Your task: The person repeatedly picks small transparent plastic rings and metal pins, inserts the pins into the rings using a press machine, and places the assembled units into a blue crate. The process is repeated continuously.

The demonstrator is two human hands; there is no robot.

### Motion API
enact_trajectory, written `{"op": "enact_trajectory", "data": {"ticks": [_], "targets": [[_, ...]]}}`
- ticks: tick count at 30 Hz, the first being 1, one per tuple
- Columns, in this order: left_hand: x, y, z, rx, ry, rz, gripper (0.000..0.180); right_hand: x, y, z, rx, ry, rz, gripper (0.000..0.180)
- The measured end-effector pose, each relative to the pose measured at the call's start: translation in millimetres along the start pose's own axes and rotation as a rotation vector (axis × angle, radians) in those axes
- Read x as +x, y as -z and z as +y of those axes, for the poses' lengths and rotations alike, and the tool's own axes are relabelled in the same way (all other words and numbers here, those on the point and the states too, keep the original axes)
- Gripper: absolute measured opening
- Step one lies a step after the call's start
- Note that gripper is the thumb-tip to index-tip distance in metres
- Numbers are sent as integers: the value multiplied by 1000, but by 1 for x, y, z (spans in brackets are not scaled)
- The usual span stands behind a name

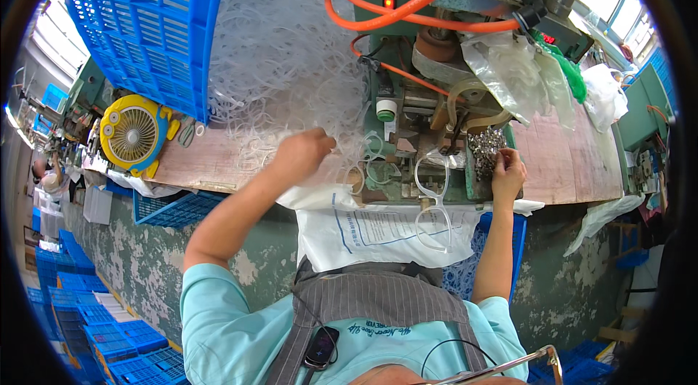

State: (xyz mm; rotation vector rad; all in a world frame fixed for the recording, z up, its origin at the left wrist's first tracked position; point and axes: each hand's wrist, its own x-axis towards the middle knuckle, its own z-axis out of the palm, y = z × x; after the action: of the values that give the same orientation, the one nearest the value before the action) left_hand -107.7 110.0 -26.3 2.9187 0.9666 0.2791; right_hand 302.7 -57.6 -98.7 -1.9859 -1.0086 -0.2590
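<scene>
My left hand [304, 156] is at the near edge of a big heap of clear plastic spectacle frames [291, 43]. Its fingers are curled in, and what they hold, if anything, is hidden. On the green machine [383, 14] in front of me, a clear spectacle frame [434, 203] hangs over the front edge, below the tooling. My right hand [508, 175] reaches into a pile of small shiny metal pieces [486, 152] to the right of the tooling. Its fingertips are pinched together at the pile's edge; any piece between them is too small to make out.
A tipped blue crate [145, 29] stands left of the heap, and a yellow fan [131, 136] stands near it. Orange hoses [407, 18] loop across the machine. A white sack [371, 229] drapes the table's front, with a blue bin [519, 247] below. Plastic bags [502, 69] hang at right.
</scene>
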Motion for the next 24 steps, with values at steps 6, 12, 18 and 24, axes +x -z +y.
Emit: {"op": "enact_trajectory", "data": {"ticks": [6,12,18,24], "targets": [[-21,-20,16,186,-464,176,54,4,0,3,130,-53,-63,8],[-18,-56,8,285,-561,264,29,5,-4,-14,147,-1,14,6],[0,-52,16,108,-417,367,10,-10,4,-79,675,-127,-180,17],[16,27,40,-87,-212,760,20,-17,31,-133,669,42,-211,17]]}}
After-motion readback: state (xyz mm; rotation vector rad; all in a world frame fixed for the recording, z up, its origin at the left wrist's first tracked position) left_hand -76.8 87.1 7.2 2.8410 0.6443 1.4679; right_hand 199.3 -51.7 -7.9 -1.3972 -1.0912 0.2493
